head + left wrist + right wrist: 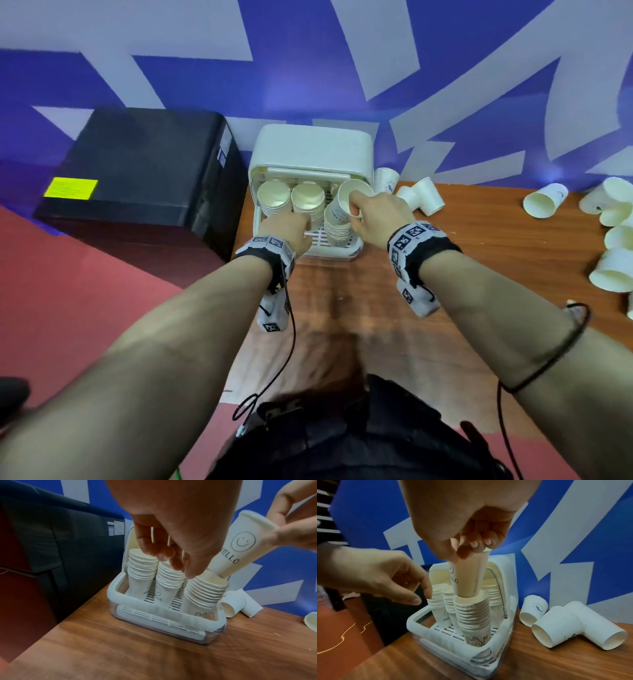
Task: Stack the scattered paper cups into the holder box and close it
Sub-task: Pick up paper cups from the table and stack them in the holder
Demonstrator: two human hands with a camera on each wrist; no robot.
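Note:
The white holder box (256, 214) stands at the table's back left, its lid (310, 147) tipped up behind it. Inside are several stacks of paper cups: a left stack (274, 198), a middle stack (307, 198) and a front right stack (337, 231). My right hand (354, 205) pinches a "HELLO" paper cup (344, 202) by its rim, tilted, with its base just inside the top of the front right stack (472, 614). My left hand (294, 222) hovers over the left and middle stacks (168, 585), fingers loosely curled and holding nothing.
Loose cups lie on the wooden table (445, 274): a few just right of the box (423, 197) and several more at the far right (544, 202). A black box (137, 171) stands left of the holder, beyond the table's left edge. A blue and white wall runs behind.

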